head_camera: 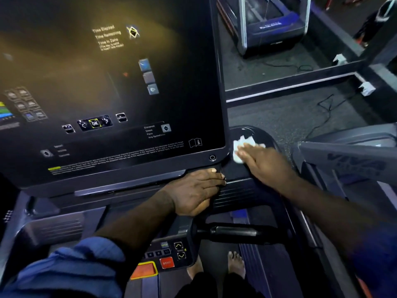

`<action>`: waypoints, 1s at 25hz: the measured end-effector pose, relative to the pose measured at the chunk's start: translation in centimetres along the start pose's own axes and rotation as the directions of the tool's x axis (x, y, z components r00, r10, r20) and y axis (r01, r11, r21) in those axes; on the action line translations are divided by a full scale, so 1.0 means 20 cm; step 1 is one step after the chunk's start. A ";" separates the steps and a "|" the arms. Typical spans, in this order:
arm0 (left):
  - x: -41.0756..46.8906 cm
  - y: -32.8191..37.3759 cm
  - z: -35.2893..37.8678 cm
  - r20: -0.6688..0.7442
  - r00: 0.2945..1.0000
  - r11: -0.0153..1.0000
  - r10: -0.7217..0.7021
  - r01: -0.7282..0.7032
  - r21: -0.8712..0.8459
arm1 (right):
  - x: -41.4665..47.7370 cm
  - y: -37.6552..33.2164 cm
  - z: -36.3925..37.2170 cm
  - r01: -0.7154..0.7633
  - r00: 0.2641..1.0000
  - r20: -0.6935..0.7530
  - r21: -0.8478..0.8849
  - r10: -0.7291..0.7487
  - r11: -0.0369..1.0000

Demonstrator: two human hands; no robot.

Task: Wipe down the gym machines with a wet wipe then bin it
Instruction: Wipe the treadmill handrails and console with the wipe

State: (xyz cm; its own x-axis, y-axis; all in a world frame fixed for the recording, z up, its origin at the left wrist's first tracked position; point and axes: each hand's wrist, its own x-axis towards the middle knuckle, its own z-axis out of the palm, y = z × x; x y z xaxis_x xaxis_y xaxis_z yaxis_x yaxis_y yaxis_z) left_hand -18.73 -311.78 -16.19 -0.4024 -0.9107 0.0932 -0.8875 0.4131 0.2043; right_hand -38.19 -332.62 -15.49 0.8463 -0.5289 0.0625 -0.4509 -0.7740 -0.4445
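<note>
Wipe (240,147) sits crumpled in the treadmill's side tray (266,136), pinned under the right hand's (264,162) flat, spread fingers; soft, limp, light stuff, best pressed from above, I'd say; left hand (195,190) rests flat, fingers together, on the console ledge (240,190).

Operator kit: blue top, dark trousers, bare feet.

Left sleeve (64,269) at 7 o'clock was mid-blue cloth, creased and bunched into thick folds near the elbow, which left the left forearm (137,220) and left hand (193,190) uncovered. A short pale thumbnail showed on that hand. Right sleeve (378,254) at 4 o'clock read as darker blue, too blurred to tell the weave. Right forearm (318,190) and right hand (264,162) were likewise uncovered. At 6 o'clock, dark trousers (236,286) ended above a bare left foot (194,269), partly hidden, and a bare right foot (236,263) with its toes visible.
</note>
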 end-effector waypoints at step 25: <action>-0.01 0.00 0.00 0.004 1.000 1.000 0.003 -0.003 -0.015 | 0.00 0.08 0.05 -0.063 0.998 -0.026 -0.248 0.059 0.967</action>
State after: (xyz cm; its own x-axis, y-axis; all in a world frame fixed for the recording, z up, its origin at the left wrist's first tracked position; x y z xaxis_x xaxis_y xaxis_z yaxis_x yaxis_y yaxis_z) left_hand -18.66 -311.64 -16.18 -0.4059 -0.9095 0.0898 -0.8828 0.4156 0.2190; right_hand -38.64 -333.44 -17.12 0.8109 -0.5822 0.0593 -0.5597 -0.8012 -0.2118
